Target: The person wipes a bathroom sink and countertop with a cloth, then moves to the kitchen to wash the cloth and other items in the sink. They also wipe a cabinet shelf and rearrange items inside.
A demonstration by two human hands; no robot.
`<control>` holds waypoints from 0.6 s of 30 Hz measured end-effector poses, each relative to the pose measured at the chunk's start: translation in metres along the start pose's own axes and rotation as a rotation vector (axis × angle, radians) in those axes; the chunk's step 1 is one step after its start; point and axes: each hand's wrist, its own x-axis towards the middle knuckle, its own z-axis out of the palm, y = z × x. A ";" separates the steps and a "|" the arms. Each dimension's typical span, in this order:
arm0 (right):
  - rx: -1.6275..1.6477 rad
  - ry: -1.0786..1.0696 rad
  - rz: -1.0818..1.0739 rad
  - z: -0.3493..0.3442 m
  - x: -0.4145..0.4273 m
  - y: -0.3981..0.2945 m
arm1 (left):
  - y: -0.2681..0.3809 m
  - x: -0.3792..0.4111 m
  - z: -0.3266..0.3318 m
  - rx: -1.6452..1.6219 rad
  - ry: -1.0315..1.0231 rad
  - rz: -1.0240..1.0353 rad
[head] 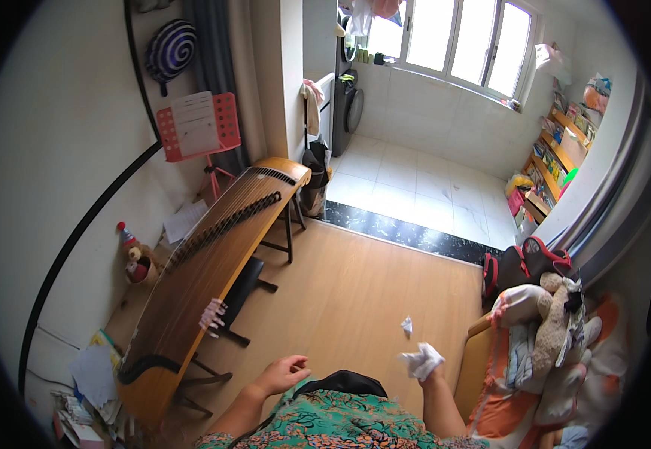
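Note:
My right hand (pixel 433 375) holds a crumpled white cloth or tissue (pixel 422 361), which covers most of the fingers. Just beyond it, a small crumpled white piece (pixel 407 325) appears over the wooden floor (pixel 353 292); whether it lies there or is in the air I cannot tell. My left hand (pixel 284 375) is held in front of my body with its fingers loosely bent and nothing in it. A guzheng (pixel 213 269) on dark stands runs along the left, with a pale pinkish bundle (pixel 212 317) at its near edge, too blurred to name.
Under the guzheng stands a black bench (pixel 242 289). A red music stand (pixel 227 120) is behind it. On the right, a plush toy (pixel 550 325) and bedding (pixel 499 409) lie on a bed beside black-and-red bags (pixel 519 266). A black stone threshold (pixel 404 227) borders the tiled floor (pixel 415 174).

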 end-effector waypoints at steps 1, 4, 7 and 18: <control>0.048 -0.058 0.019 0.016 0.029 -0.017 | 0.004 0.021 -0.007 -0.012 0.041 -0.043; 0.057 -0.123 0.088 0.115 0.100 -0.087 | 0.014 0.099 -0.038 -0.059 0.186 -0.117; -0.014 -0.230 0.190 0.161 0.165 -0.141 | 0.028 0.186 -0.067 -0.102 0.249 -0.138; 0.196 0.456 0.311 0.060 0.377 -0.232 | 0.217 0.583 -0.147 -0.073 -0.025 0.134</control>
